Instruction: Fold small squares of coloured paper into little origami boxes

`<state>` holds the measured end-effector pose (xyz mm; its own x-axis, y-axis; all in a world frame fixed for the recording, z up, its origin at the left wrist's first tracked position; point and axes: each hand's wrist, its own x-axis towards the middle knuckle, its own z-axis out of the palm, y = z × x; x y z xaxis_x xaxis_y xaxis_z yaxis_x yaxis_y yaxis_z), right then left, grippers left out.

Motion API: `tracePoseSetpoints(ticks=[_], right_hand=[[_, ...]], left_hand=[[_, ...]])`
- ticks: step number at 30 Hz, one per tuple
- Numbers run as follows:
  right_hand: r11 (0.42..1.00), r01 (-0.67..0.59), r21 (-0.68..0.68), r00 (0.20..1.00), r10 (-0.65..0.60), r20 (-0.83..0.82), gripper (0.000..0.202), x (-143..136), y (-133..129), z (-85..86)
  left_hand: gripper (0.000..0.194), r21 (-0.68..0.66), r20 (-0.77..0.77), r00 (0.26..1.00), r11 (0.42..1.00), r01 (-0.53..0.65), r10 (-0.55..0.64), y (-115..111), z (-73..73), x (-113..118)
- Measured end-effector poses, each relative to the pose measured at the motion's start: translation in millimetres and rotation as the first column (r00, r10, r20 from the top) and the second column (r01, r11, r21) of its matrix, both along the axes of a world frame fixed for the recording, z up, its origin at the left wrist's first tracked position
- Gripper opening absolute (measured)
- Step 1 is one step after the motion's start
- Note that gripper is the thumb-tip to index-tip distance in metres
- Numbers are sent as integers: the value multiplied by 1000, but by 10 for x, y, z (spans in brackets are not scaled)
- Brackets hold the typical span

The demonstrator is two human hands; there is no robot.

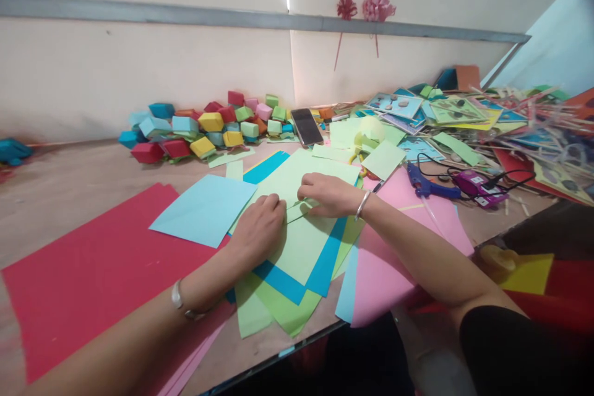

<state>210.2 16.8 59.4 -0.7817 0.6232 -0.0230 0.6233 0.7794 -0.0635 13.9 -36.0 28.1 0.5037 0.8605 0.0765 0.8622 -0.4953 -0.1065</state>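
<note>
In the middle of the head view, a small piece of light green paper (297, 213) lies between my hands, over a larger light green sheet (306, 253). My left hand (260, 226) has its fingers curled and pressed at the left end of the small piece. At the other end my right hand (327, 193) pinches it, fingertips bent down. Much of the small piece is hidden under my fingers. Blue sheets (283, 281) and darker green sheets (297, 309) are stacked beneath. Beside my left hand lies a light blue square of paper (204, 210).
Red sheets (106, 260) cover the left, pink sheets (385, 260) the right. Behind are several folded paper blocks (185, 125), a phone (306, 127) and yellow-handled scissors (357, 158). A blue glue gun (429, 185), a purple power strip (480, 189) with cables and piled cards (394, 105) sit right.
</note>
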Motion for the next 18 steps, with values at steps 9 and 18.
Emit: tracePoseSetpoints(ticks=[9, 18], right_hand=[[999, -39, 18, 991, 37, 128, 24, -54, -7, -28], [979, 198, 43, 980, -198, -2, 24, -190, 30, -182]], left_hand=[[51, 56, 147, 982, 990, -130, 121, 181, -108, -117], [30, 13, 420, 885, 974, -225, 199, 307, -94, -238]])
